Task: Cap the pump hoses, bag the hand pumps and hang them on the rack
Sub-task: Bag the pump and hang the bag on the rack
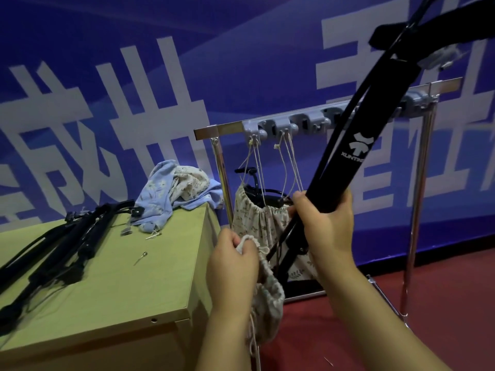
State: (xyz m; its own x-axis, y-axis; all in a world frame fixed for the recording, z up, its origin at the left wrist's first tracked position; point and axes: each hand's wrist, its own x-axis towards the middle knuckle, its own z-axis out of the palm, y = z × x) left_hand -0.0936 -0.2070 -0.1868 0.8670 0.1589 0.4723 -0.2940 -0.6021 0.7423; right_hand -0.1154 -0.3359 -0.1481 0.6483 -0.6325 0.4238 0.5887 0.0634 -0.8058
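With one bag [261,226] hung, your right hand [328,226] grips a pump [345,153], left hand [233,261] pinches a sack [267,293], others [67,242] unbagged.

At 12 o'clock the rack [316,119] crosses the way, a hung bag [257,223] filling its left bay; its right bay is open. Table [112,285] blocks 9 o'clock, spare pumps [61,250] and cloth [176,191] on it.
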